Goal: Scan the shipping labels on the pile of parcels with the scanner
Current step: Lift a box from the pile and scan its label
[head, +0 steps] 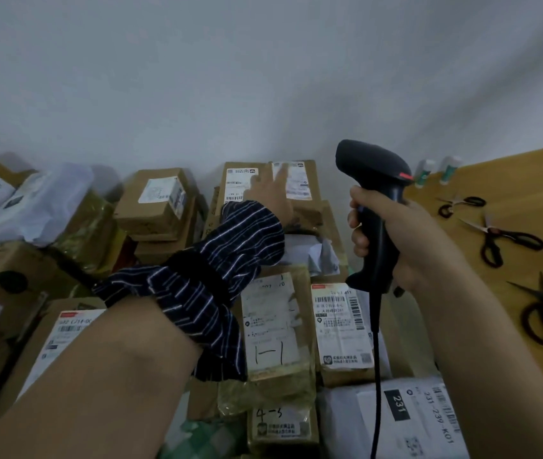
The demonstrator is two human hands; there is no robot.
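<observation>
Fingers (pixel 359 246) of the right hand (pixel 409 240) wrap the scanner (pixel 372 160) handle, just right of the left hand (pixel 270 197), whose straight fingers touch a label (pixel 296 185) on the far parcel (pixel 314 180).

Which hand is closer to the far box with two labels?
Left. The left hand rests on the box; the right hand grips the scanner beside it, not touching.

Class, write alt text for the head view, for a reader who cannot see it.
A right hand grips a black corded scanner above a pile of labelled parcels, while the left hand, fingers straight, touches a far box. Three scissors lie on a wooden table at right.
</observation>
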